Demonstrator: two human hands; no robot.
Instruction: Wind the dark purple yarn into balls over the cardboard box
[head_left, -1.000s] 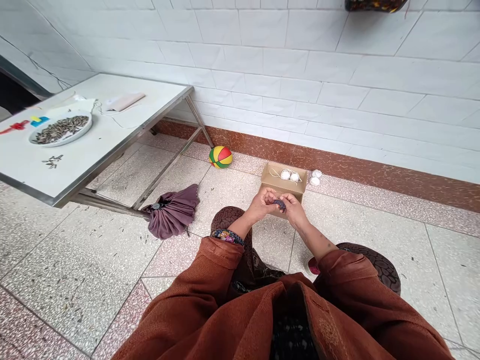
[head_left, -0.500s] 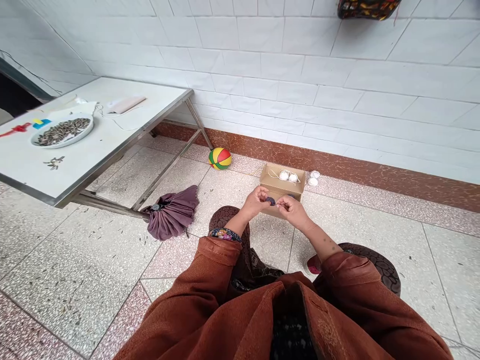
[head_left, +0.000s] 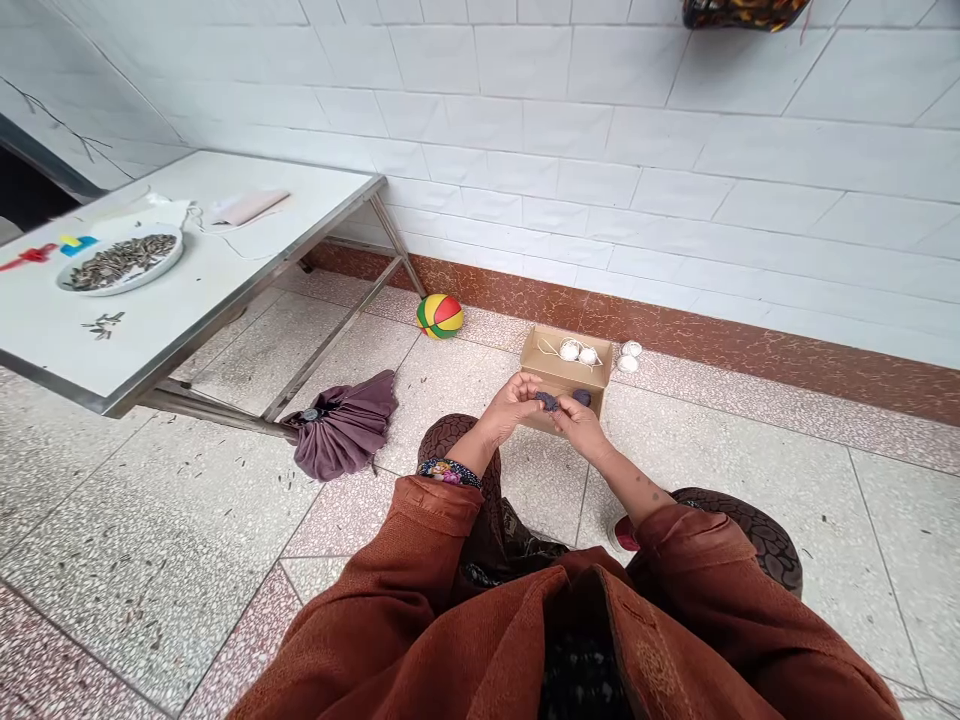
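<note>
Dark crinkled fabric [head_left: 547, 401], perhaps knitted, is pinched by left hand [head_left: 510, 408] and right hand [head_left: 583, 430] over a cardboard box [head_left: 553, 370].

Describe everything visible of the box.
The box is plain brown, looks like cardboard, and stands open on the floor near the brown skirting. Its far part, perhaps the lid, holds two white balls with loose string; a dark ball sits toward the right of the near part. The left grip and right grip cover much of the near part; whether they touch the box cannot be told.
</note>
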